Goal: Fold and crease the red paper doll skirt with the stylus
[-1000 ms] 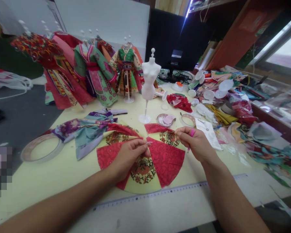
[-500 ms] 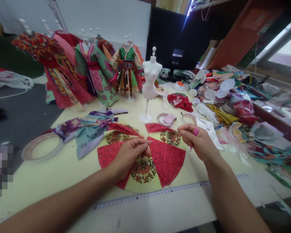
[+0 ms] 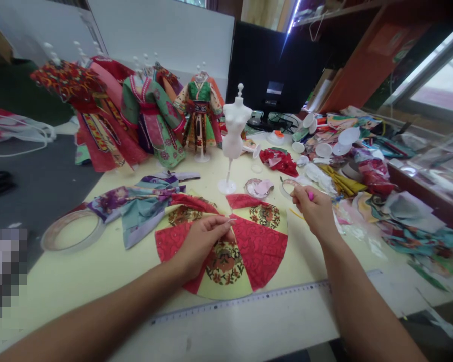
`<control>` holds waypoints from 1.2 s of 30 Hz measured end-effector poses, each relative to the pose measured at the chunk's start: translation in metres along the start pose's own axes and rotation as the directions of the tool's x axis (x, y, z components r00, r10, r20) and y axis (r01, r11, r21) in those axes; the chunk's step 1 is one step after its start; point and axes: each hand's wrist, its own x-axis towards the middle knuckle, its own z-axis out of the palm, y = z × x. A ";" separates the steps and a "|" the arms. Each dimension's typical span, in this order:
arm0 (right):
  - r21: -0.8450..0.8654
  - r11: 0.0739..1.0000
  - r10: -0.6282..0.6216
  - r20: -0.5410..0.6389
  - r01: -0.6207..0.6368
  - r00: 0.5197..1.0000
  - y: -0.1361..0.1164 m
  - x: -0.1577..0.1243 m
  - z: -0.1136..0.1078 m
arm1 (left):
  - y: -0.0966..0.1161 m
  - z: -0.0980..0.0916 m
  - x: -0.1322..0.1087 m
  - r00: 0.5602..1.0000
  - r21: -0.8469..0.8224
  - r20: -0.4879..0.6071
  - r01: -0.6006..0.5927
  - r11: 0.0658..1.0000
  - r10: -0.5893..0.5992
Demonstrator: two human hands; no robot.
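Observation:
A round patchwork cloth [image 3: 262, 251] of red and pale yellow panels with flower medallions lies spread on the table. My left hand [image 3: 207, 244] rests on its left part, thumb and forefinger pinching the cloth near the centre, where a small whitish edge pokes out. To the right of the cloth, my right hand [image 3: 317, 211] is raised with its fingers closed in a pinch. Something bright pink [image 3: 310, 195] shows at those fingers, and a thin yellow piece [image 3: 296, 214] sticks out below. What exactly the right fingers hold is too small to tell.
A white mannequin [image 3: 234, 130] stands behind the cloth, beside dressed doll forms [image 3: 154, 120]. A ruler [image 3: 241, 299] lies in front. Tape rolls [image 3: 47, 236] and purple-blue cloth [image 3: 143, 206] are left; piled fabric scraps [image 3: 373, 166] are right. A monitor [image 3: 272, 65] stands behind.
My right hand has moved to the right, away from the cloth's edge. My left hand keeps its pinch at the centre. The view has shifted slightly.

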 end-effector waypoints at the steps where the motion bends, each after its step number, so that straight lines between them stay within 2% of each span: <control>1: -0.019 1.000 -0.006 0.020 0.006 1.000 -0.002 0.005 0.002 | 0.000 0.000 0.000 1.000 0.003 0.001 -0.005 1.000 0.005; 6: -0.152 0.988 -0.015 0.172 0.041 0.985 -0.012 0.040 0.020 | 0.001 0.001 0.001 0.999 0.009 -0.011 -0.031 0.999 0.031; 12: -0.308 0.941 -0.025 0.349 0.140 0.937 -0.022 0.069 0.041 | 0.004 0.004 -0.001 0.999 -0.013 0.000 -0.044 0.999 0.044; 19: -0.539 0.811 -0.019 0.364 0.227 0.931 -0.031 0.074 0.052 | 0.005 0.005 -0.004 0.999 -0.011 0.036 -0.037 0.999 0.038; 23: -0.571 0.769 -0.043 0.400 0.286 0.915 -0.029 0.078 0.056 | 0.005 0.006 -0.004 0.998 0.005 0.047 -0.050 0.999 0.050; 27: -0.574 0.756 -0.047 0.434 0.316 0.900 -0.026 0.084 0.054 | 0.005 0.006 -0.005 0.998 0.009 0.049 -0.051 0.999 0.051; 31: -0.609 0.736 -0.001 0.438 0.297 0.899 -0.015 0.093 0.040 | 0.006 0.006 -0.005 0.997 -0.013 0.056 -0.044 0.999 0.045; 36: -0.607 0.723 0.035 0.509 0.330 0.860 0.004 0.089 0.031 | 0.006 0.006 -0.003 0.998 -0.024 0.056 -0.033 0.999 0.034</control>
